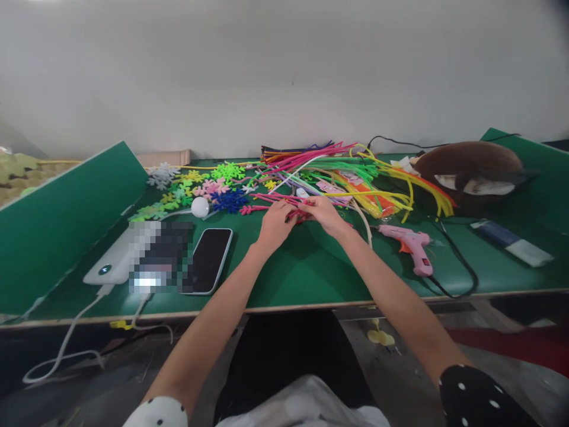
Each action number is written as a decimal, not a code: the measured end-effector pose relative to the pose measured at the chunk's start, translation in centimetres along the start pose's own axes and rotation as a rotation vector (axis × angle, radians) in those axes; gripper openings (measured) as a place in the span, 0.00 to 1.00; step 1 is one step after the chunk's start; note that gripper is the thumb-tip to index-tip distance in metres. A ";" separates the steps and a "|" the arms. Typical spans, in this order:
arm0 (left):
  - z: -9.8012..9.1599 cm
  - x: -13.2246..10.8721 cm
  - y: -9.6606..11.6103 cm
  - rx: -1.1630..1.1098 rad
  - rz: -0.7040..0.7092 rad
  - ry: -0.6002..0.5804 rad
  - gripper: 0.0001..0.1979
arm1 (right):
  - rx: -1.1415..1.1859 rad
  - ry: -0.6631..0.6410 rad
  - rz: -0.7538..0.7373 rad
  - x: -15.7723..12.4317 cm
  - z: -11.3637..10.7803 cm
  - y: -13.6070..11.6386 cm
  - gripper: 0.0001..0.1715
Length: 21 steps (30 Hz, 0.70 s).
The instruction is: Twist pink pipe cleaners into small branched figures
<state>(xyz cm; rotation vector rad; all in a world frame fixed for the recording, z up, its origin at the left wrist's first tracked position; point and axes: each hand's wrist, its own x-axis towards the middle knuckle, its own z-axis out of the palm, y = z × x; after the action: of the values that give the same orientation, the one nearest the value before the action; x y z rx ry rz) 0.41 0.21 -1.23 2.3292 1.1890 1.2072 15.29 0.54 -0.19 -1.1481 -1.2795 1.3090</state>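
Note:
Both hands meet over the middle of the green table. My left hand [277, 221] is closed with its fingers around pink pipe cleaners [260, 207], whose ends stick out to the left and upward. My right hand [325, 213] pinches at the same stems, close against the left fingertips. A small knobbly pink tip [246, 210] lies left of the hands. Just behind them is a large heap of loose pipe cleaners in pink, green, yellow and white. The fingers hide how the held stems are bent or joined.
Finished-looking fuzzy snowflake shapes [229, 200] in several colours lie at the left back. Phones, among them a dark-screened phone [210, 261], and a white power bank [120, 255] lie at the left. A pink glue gun [411, 244] with a black cord rests at the right. Green side panels [71, 228] border the table [284, 284].

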 end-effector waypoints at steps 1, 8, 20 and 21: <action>0.0 0.0 0.0 0.002 -0.013 0.005 0.06 | -0.009 0.000 -0.006 0.0 0.0 0.0 0.15; -0.8 0.4 0.1 -0.495 -0.500 -0.124 0.04 | -0.339 -0.042 -0.228 0.1 -0.4 0.0 0.10; -0.8 0.5 0.3 -0.580 -0.292 0.034 0.05 | 0.192 -0.111 0.096 -0.2 -0.7 -0.8 0.11; -0.9 0.4 0.3 -0.548 -0.253 0.042 0.05 | 0.237 -0.126 0.129 -0.2 -0.7 -0.8 0.11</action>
<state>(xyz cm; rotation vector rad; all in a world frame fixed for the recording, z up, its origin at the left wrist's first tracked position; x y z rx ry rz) 0.02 0.24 -0.29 1.7090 0.9717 1.2936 16.03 0.42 0.64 -1.0067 -1.1179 1.6035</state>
